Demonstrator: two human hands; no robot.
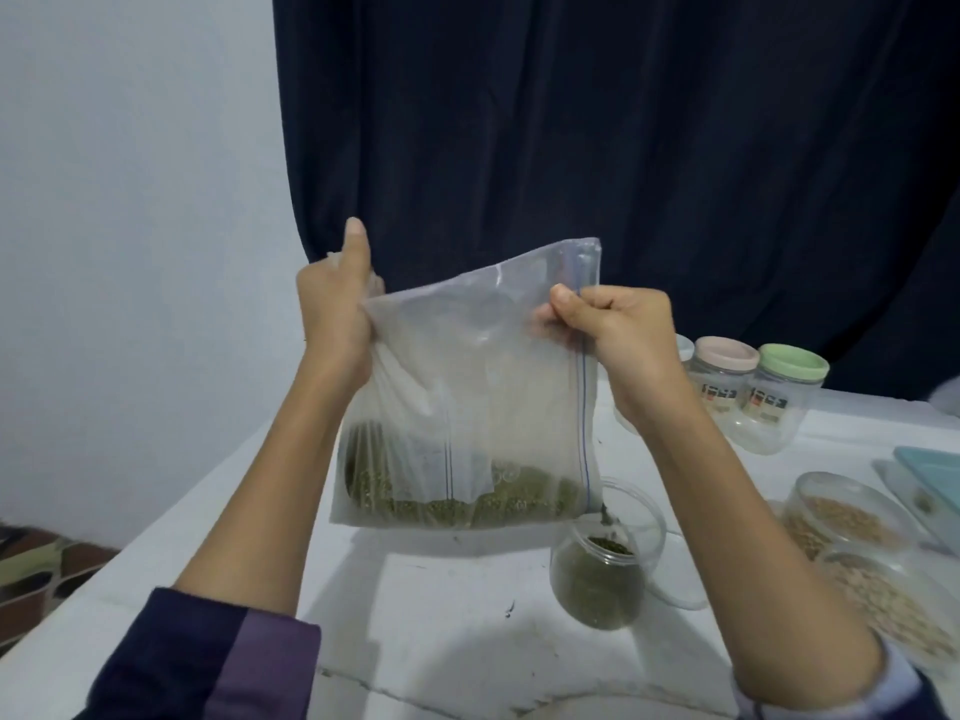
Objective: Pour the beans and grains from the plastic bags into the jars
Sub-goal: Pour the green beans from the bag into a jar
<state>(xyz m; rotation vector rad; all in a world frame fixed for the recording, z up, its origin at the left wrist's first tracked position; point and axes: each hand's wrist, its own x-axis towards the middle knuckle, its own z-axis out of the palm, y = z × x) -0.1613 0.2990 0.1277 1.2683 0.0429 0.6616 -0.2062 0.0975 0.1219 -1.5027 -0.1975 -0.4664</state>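
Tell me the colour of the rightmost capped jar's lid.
Pale green lid, seen in the head view.

Both arms raised — left hand (335, 309) and right hand (618, 335) gripping.

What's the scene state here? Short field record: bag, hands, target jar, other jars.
bag: clear plastic zip bag, held up, green beans pooled along its low edge
left hand: grips bag's left side
right hand: pinches bag at the blue zip line
target jar: open clear plastic jar under bag's right corner, partly filled with green beans
other jars: two lidded jars behind; two open jars of tan grain at right
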